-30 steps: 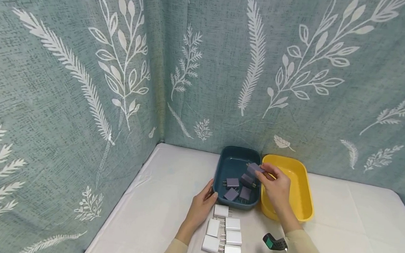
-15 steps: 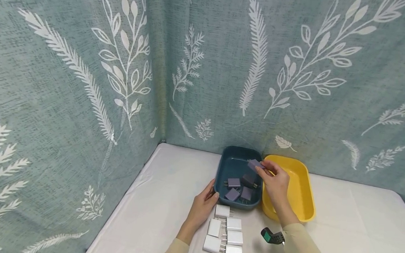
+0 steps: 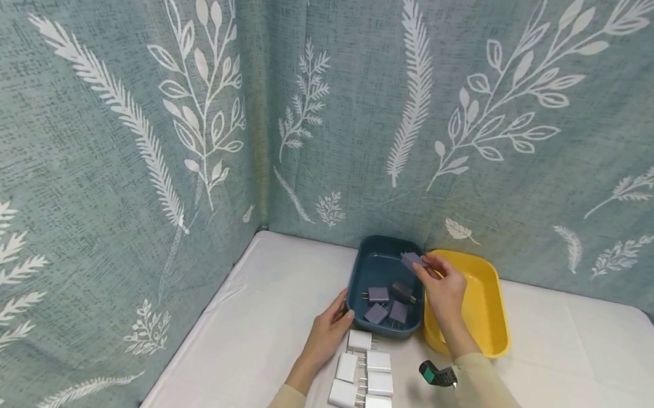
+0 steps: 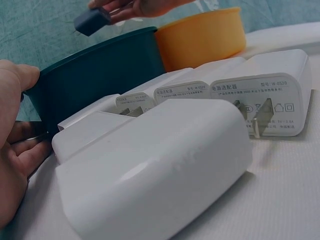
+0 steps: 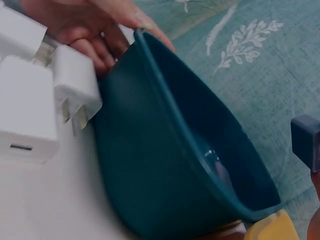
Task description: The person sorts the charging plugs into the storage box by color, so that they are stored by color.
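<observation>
My left hand (image 3: 324, 338) holds the near left corner of a dark blue bin (image 3: 376, 262), thumb at the rim and fingers along the outer wall. In my right hand (image 3: 448, 296) a purple plug charger (image 3: 411, 261) is pinched between thumb and fingers, its prongs pointing left. It hangs over the right side of the blue bin, and the left wrist view shows that charger (image 4: 92, 22) above the rim. Several more purple chargers (image 3: 378, 295) lie loose on the bin's floor, toward its near end. The right wrist view catches the left thumb (image 5: 145, 22) at the rim.
A yellow bin (image 3: 480, 298) stands against the blue one's right side, under my right forearm. Several white plug chargers (image 3: 377, 383) lie in two rough columns on the white table (image 3: 277, 300), just before the blue bin. A patterned cloth (image 3: 337, 106) hangs behind.
My right hand has lifted slightly, carrying the purple charger up and away from the ones lying in the blue bin. The left hand keeps its hold on the bin.
</observation>
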Action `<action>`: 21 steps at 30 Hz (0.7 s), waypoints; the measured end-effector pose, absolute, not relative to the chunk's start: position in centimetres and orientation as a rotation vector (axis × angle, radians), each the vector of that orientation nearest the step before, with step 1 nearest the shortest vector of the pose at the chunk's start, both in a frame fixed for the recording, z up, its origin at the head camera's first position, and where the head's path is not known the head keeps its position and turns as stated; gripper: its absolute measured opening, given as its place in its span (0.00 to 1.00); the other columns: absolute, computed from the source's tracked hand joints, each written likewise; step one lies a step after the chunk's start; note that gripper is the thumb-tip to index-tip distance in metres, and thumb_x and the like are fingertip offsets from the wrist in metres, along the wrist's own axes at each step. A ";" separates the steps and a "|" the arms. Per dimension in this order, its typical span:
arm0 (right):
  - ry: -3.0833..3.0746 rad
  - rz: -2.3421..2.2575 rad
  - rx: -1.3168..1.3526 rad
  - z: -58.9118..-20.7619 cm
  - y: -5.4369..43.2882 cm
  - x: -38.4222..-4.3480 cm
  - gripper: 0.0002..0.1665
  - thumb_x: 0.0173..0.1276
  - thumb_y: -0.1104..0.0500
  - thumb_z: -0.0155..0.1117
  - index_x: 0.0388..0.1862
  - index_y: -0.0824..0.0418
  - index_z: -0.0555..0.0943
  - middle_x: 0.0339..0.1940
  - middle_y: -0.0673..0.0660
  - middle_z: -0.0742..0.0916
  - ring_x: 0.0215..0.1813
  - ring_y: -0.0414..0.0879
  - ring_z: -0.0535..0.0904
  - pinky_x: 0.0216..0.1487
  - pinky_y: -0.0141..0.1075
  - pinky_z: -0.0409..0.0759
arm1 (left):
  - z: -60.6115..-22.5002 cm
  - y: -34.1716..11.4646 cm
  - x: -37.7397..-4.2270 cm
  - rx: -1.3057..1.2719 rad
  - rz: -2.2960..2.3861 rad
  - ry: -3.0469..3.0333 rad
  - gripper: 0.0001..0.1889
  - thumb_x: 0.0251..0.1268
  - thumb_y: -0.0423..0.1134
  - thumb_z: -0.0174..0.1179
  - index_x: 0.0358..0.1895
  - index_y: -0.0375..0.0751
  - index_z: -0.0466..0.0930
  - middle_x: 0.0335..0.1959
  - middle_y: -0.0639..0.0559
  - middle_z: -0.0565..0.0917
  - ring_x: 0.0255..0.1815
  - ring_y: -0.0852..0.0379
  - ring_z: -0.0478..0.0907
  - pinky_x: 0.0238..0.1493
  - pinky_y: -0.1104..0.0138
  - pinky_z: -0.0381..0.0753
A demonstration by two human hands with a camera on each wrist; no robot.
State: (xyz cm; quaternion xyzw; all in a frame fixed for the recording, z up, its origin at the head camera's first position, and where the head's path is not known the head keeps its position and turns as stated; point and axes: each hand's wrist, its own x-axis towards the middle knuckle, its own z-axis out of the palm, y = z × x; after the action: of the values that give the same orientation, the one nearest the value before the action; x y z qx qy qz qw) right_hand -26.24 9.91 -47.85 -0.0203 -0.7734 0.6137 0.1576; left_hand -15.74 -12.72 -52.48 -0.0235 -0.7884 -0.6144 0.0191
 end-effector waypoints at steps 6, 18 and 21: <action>-2.180 1.750 -0.067 -47.6 9.7 -26.6 0.21 0.57 0.59 0.75 0.49 0.64 0.83 0.47 0.62 0.87 0.51 0.50 0.83 0.47 0.17 0.80 | -52.2 -12.7 -15.7 -0.073 -1.916 -2.447 0.29 0.75 0.43 0.51 0.76 0.45 0.58 0.73 0.41 0.67 0.72 0.46 0.68 0.71 0.58 0.70; -2.191 1.785 -0.115 -48.8 9.9 -27.0 0.22 0.61 0.61 0.72 0.53 0.68 0.81 0.49 0.64 0.86 0.54 0.53 0.83 0.46 0.14 0.78 | -52.0 -12.6 -15.5 -0.070 -1.939 -2.434 0.29 0.75 0.43 0.51 0.76 0.45 0.57 0.73 0.40 0.66 0.73 0.46 0.66 0.71 0.58 0.69; -2.202 1.765 -0.120 -48.7 9.9 -26.8 0.20 0.63 0.61 0.70 0.53 0.67 0.81 0.48 0.63 0.87 0.51 0.48 0.83 0.46 0.13 0.78 | -52.0 -12.6 -15.5 -0.063 -1.938 -2.434 0.29 0.75 0.43 0.51 0.76 0.45 0.57 0.73 0.41 0.66 0.73 0.46 0.66 0.72 0.58 0.68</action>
State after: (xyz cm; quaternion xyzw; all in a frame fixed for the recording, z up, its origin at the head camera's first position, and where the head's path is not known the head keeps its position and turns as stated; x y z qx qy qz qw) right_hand -26.82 9.90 -48.67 -0.0420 -0.7698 0.6170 0.1578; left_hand -15.54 -12.60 -52.02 -0.0201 -0.7821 -0.6227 0.0148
